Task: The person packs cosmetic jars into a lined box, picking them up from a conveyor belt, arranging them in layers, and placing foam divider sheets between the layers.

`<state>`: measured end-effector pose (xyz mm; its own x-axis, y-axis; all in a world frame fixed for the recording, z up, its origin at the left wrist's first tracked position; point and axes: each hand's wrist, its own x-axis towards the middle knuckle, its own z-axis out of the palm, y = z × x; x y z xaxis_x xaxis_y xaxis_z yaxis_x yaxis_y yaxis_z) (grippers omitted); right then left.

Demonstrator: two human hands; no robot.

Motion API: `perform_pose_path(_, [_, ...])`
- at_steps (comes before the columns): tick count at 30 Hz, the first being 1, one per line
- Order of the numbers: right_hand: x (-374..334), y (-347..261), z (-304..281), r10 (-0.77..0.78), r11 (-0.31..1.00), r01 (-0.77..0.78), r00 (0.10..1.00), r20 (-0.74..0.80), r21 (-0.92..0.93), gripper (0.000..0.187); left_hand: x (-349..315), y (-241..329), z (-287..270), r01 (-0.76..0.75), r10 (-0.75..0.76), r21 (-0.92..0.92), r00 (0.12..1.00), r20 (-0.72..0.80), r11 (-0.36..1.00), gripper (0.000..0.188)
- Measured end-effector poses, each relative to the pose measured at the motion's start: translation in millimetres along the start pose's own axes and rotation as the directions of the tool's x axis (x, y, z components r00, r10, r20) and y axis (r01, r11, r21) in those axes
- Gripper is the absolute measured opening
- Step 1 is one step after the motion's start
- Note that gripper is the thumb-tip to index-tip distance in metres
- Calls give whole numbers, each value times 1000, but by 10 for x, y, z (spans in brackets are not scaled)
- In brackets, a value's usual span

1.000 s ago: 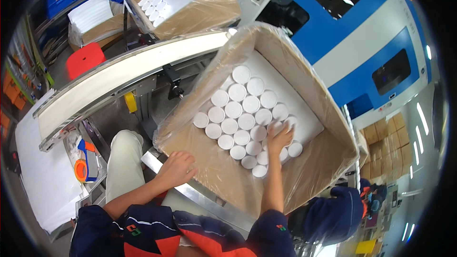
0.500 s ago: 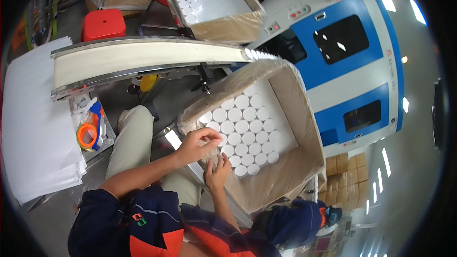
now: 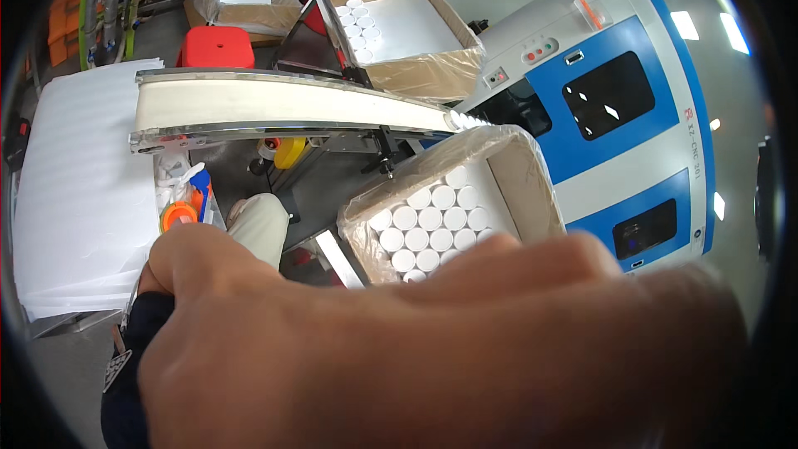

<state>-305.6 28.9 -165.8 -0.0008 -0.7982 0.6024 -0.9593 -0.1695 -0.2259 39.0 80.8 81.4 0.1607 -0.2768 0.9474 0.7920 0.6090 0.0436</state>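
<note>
Hand [image 3: 432, 349], huge and blurred, fills the lower half of the view, raised close to the camera; which hand it is cannot be told. Its fingers [image 3: 199, 254] curl toward the upper left, but whether they are apart, together or holding anything cannot be told, and the other hand is not seen.

Just above the knuckles sits an open box [image 3: 532, 187], lined with clear plastic and packed with rows of white caps [image 3: 428, 229]; the near rows are hidden behind the hand. A curved white conveyor [image 3: 291, 104] ends at the box's far edge. Beyond it stands a second box [image 3: 416, 29] (only a few caps in one corner). White foam sheets [image 3: 75, 199] lie at the left, a red stool [image 3: 216, 48] behind them. A blue and white machine [image 3: 615, 116] closes off the right side. Bare floor shows under the conveyor, between sheets and box.
</note>
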Motion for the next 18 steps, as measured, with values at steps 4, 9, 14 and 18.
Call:
perform_pose_path(4, [-74, 150, 81, -7, 1000, 6, 999, -34, -20, 26, -155, 183, -165, -3, 14, -63, 984, 177, 998, 21])
perform_pose_path(9, [-115, 298, 103, 9, 999, -8, 999, -32, 47, 27, -554, 453, 23, 72, -9, -159, 931, 366, 985, 20])
perform_pose_path(14, [167, 437, -48, -136, 960, 112, 987, 79, 255, 35, -46, 3, 164, 168, -9, -245, 842, 540, 955, 19])
perform_pose_path(18, [1364, 1104, -828, -315, 947, 285, 915, -251, -149, 48, 463, -961, -150, 378, -18, -364, 714, 700, 851, 18])
